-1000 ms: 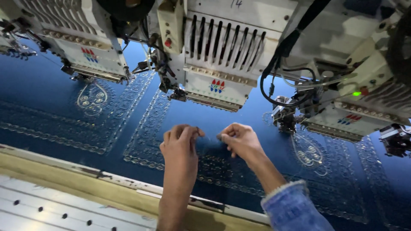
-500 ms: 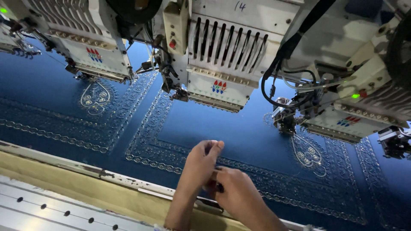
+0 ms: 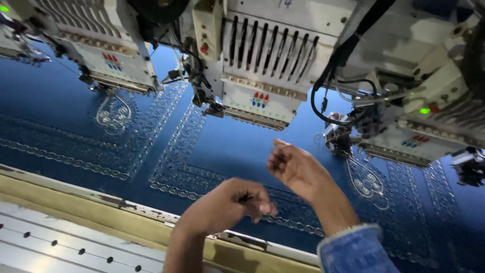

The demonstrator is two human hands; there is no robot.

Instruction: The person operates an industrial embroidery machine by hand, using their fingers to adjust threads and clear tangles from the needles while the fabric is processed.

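My left hand hovers over the near edge of the dark blue fabric, its fingers curled around a small dark tool that shows between thumb and fingers. My right hand, with a denim sleeve on its arm, is raised a little farther out. Its fingertips are pinched together, and nothing is clearly visible in them. Both hands are below the middle embroidery head. Pale stitched borders run over the cloth around them.
Two more embroidery heads hang at the left and right, with black cables and a green lamp by the right one. A yellowish frame rail and a pale perforated table lie along the near side.
The hands were together low on the cloth. Now they have come apart: the right hand has risen up and away, and the left hand has moved slightly toward me.
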